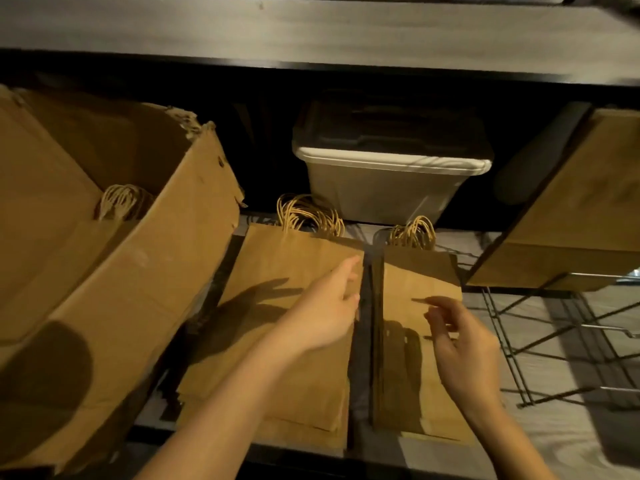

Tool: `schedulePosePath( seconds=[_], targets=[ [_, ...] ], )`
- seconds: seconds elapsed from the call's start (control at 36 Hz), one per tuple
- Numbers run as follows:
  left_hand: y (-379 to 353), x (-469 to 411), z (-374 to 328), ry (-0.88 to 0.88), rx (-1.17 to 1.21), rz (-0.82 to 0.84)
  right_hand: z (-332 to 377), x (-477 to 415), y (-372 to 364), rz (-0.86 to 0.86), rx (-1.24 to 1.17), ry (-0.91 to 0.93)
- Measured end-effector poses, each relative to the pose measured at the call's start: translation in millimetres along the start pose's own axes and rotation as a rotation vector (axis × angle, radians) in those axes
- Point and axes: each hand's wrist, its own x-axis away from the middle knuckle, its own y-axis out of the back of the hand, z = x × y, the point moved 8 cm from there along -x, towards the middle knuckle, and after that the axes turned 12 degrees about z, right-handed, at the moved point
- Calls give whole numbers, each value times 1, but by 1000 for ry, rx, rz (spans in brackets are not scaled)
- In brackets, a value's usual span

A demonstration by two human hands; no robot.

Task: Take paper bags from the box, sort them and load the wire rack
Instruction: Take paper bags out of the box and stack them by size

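- Box [138, 271]: bags [121, 202] left inside, unsorted.
- Right of box: large stack [277, 341] and small stack [408, 368] laid on wire rack [519, 344].
- Left hand [325, 313]: fingers released, rested on large stack.
- Right hand [464, 344]: grasp cannot be told.

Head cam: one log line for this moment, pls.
phase: sorting | left hand: on wide bag stack, right edge | right hand: over narrow bag stack, fingers loosely curled | box: bags inside

Lidded plastic bin [388, 181] under dark shelf [311, 32].
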Motion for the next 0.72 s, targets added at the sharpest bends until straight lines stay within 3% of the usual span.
schedulePosePath(
  seconds=[0.39, 0.56, 0.72],
  targets=[
    [196, 122, -13, -147, -366, -207, 225, -55, -46, 88, -122, 583],
    [251, 144, 30, -138, -416, -206, 305, -63, -73, 71, -147, 742],
    [294, 133, 110, -7, -437, -213, 368, -65, -115, 135, -59, 808]
  ],
)
